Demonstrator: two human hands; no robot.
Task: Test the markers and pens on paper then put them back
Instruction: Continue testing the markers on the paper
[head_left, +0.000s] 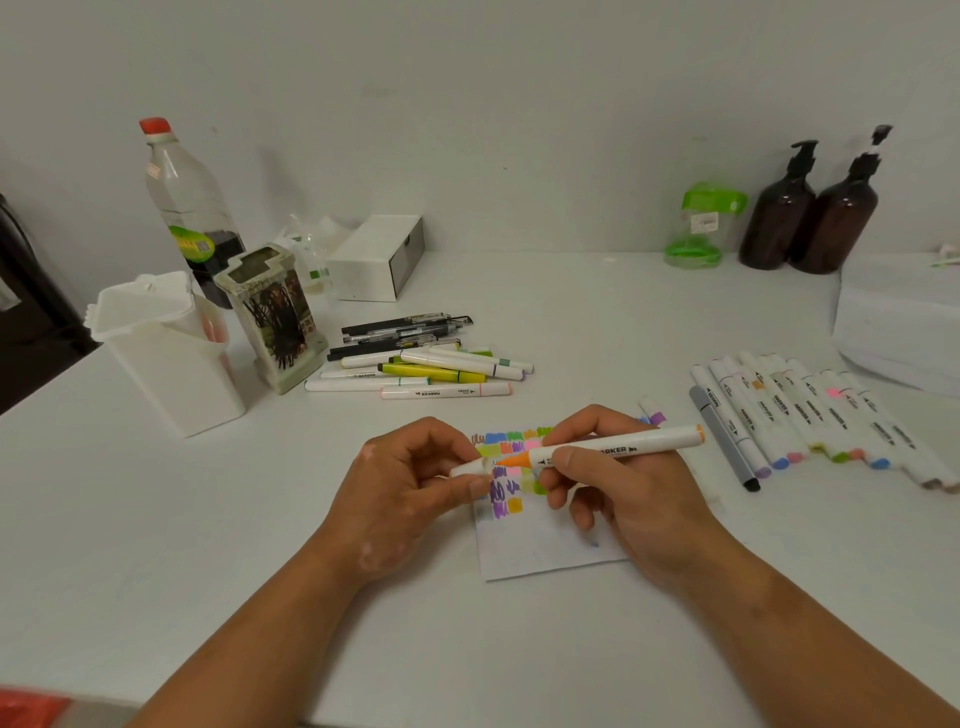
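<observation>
Plainly, the right hand grips an orange-tipped marker showing "ARKER"; the left hand pinches what looks like its cap.

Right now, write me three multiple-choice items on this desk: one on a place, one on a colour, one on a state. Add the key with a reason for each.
1. Where does the row of markers lie from the scribbled paper?
A) to its right B) to its left C) on top of it

2. What colour is the tip of the marker in the right hand?
A) blue B) orange C) black

3. Where is that marker's cap?
A) lying on the table B) pushed fully onto the tip C) pinched in the left hand

Key:
1 A, the row lies off the paper's right edge.
2 B, the bare tip shows orange.
3 C, the left hand pinches the cap just off the tip.
</observation>
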